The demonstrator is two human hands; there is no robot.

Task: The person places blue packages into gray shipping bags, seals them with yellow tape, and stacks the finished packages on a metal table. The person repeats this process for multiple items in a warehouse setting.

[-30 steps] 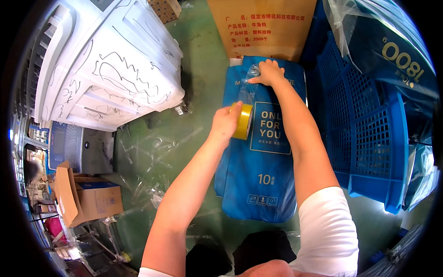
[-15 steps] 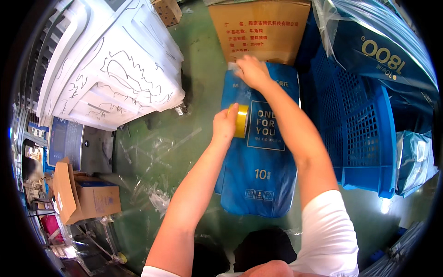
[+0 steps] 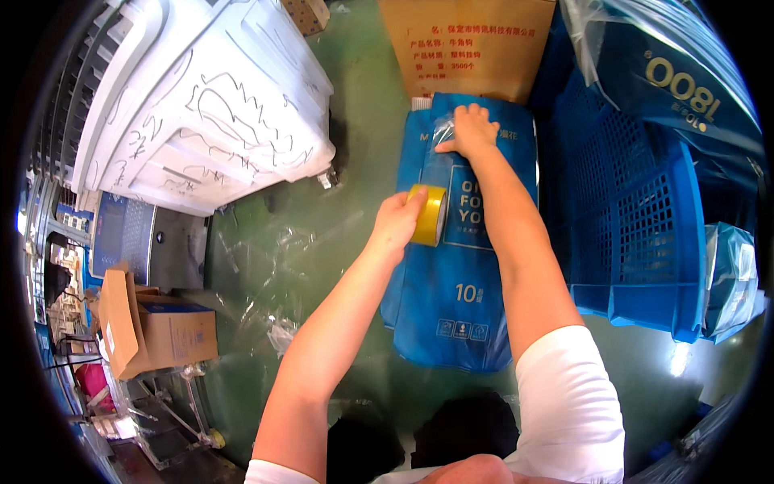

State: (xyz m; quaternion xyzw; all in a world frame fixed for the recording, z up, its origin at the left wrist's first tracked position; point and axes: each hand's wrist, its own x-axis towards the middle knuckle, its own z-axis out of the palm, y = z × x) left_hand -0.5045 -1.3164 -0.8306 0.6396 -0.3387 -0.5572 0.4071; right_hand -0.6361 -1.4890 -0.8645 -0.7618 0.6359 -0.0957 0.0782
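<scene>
A blue plastic-wrapped pack (image 3: 463, 323) with pale lettering stands on the floor in front of me, with another blue layer showing along its left side. My left hand (image 3: 399, 218) grips a roll of yellow packing tape (image 3: 429, 214) against the pack's left half. From the roll a clear strip of tape (image 3: 438, 165) runs toward the far end of the pack. Over that far end lies my right hand (image 3: 474, 129), open, its fingers spread on the blue wrapping beside the strip. Whether the strip's far end sticks down is partly hidden by this hand.
Beyond the pack stands a brown carton (image 3: 472, 48). A blue plastic crate (image 3: 637, 218) is close on the right, below more bagged blue packs (image 3: 685, 73). On the left are a scribbled white bin (image 3: 234, 121) and an open cardboard box (image 3: 173, 331). Clear plastic scraps litter the green floor.
My right hand has moved rightward from the pack's far left edge, and its fingers have spread out. My left hand stays on the tape roll. The whole view has shifted slightly.
</scene>
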